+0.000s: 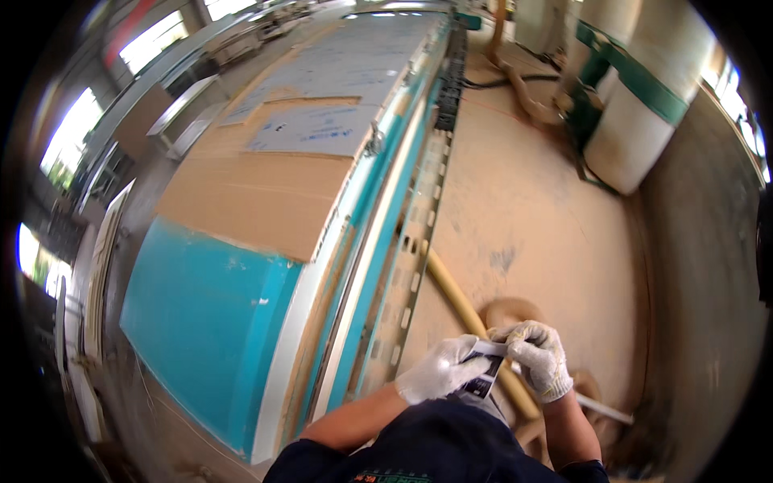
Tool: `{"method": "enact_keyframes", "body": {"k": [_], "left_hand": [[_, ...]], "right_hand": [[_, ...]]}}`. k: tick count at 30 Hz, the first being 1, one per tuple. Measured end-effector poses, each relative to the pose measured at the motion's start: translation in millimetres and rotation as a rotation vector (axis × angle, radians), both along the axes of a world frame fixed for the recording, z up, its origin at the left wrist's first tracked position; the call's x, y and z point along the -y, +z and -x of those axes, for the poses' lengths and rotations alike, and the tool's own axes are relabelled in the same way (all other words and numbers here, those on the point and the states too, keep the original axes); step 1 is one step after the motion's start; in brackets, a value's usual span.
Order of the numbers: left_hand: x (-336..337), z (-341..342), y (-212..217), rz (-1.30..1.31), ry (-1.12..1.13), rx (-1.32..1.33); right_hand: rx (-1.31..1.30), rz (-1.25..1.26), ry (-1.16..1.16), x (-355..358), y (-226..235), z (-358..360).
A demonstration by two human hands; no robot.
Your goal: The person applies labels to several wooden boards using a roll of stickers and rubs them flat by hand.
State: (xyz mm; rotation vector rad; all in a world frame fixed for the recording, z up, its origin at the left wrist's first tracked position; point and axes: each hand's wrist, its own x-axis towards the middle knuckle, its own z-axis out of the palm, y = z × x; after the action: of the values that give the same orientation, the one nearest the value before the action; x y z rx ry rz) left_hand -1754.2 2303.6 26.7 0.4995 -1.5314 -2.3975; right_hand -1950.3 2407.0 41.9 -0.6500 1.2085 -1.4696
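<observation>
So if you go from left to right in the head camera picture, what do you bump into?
Bright windows → blue machine side → brown board → left hand → paper label → right hand → white and green cylinder.

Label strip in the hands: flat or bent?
Bent. The black-and-white label strip curves between the left hand and right hand, both gloved and pinching it. Whether it is peeling from a backing: cannot tell.

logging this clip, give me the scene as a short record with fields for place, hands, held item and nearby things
place: workshop with a dusty floor
left hand: white work glove, gripping a small label sheet
right hand: white work glove, pinching the sheet's upper edge
held item: small white sheet with dark print, between both hands
nearby: long teal machine bed with brown boards, yellowish hose on the floor
</observation>
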Motion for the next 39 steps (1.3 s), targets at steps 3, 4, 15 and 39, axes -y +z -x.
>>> {"method": "enact_keyframes", "body": {"k": [3, 4, 15, 39], "left_hand": [[51.6, 24.1, 6.7, -0.070, 0.128, 0.070], [66.1, 23.1, 7.6, -0.099, 0.183, 0.078], [268.3, 93.1, -27.6, -0.248, 0.830, 0.159], [683.1, 418.3, -56.3, -0.815, 1.851, 0.246]], "right_hand": [[0.209, -0.097, 0.136, 93.8, -16.9, 55.8], [0.246, -0.070, 0.174, 124.0, -16.5, 61.0], [0.112, -0.150, 0.112, 472.9, -38.3, 195.2], [-0.464, 0.154, 0.524, 1343.4, -154.3, 200.5]]}}
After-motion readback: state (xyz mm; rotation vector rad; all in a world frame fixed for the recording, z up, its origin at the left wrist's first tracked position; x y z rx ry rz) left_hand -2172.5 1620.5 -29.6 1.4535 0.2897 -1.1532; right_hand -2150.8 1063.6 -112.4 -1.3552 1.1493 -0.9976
